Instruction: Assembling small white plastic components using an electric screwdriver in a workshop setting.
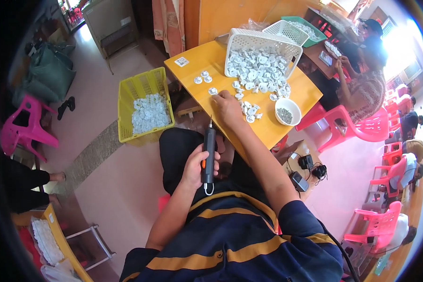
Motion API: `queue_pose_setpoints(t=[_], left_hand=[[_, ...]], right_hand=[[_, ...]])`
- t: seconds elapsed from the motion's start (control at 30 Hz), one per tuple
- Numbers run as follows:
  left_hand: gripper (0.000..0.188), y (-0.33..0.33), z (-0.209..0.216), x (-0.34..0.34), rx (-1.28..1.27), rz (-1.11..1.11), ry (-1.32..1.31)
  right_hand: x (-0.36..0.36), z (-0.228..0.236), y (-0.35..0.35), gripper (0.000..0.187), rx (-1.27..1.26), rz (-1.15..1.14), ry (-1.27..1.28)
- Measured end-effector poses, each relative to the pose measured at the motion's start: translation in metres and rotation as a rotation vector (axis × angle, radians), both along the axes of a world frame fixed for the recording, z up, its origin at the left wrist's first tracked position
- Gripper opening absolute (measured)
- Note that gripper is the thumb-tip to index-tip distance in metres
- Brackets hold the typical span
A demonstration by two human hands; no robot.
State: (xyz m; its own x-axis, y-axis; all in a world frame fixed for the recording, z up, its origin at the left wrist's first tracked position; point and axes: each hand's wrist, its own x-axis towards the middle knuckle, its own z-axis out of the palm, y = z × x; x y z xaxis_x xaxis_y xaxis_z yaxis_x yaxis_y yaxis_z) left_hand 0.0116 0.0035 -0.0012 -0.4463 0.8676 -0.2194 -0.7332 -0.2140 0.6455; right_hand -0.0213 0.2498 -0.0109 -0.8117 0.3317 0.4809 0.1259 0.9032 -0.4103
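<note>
My left hand (196, 165) is wrapped round a black electric screwdriver (208, 157) with an orange switch and a wire loop at its end. Its bit points up, close to the table's front edge. Over the yellow table (192, 66), my right hand (229, 109) is closed, its fingertips on a small round white plastic part (213, 91). Just beyond it lie a few matching white parts (203, 77). To the right of my right hand is a loose group of such parts (251, 113). A white bowl (294, 104) of small metal pieces, seemingly screws, stands farther right.
A tipped white basket (235, 35) spills white parts across the table's back. Left of the table, a yellow crate (123, 101) holds more. Adapters with cables (306, 161) sit on a box at right. People (362, 94) and pink chairs (375, 124) occupy the right side.
</note>
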Motion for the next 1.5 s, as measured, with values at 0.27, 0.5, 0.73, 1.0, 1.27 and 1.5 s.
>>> queue_pose_setpoints(t=[0.27,0.5,0.73,1.0,1.27,1.5], left_hand=[[0.038,0.004,0.004,0.001,-0.003,-0.008,0.011],[0.035,0.0,0.003,0.001,-0.013,-0.021,-0.004],[0.037,0.005,0.005,0.005,-0.04,-0.042,0.003],[0.039,0.006,0.005,0.008,-0.058,-0.054,0.04],[0.037,0.004,0.007,0.009,-0.06,-0.057,0.044],[0.035,0.006,0.002,0.009,-0.039,-0.077,0.034]], right_hand=[[0.001,0.003,0.017,0.047,0.076,-0.001,-0.026],[0.075,0.072,0.05,0.027,-0.116,-0.119,0.078],[0.144,0.084,0.132,0.017,-0.098,-0.488,-0.324],[0.148,0.045,0.154,0.018,-0.017,-0.584,-0.546],[0.153,0.045,0.149,0.022,-0.089,-0.567,-0.455],[0.156,0.048,0.147,0.021,-0.065,-0.57,-0.321]])
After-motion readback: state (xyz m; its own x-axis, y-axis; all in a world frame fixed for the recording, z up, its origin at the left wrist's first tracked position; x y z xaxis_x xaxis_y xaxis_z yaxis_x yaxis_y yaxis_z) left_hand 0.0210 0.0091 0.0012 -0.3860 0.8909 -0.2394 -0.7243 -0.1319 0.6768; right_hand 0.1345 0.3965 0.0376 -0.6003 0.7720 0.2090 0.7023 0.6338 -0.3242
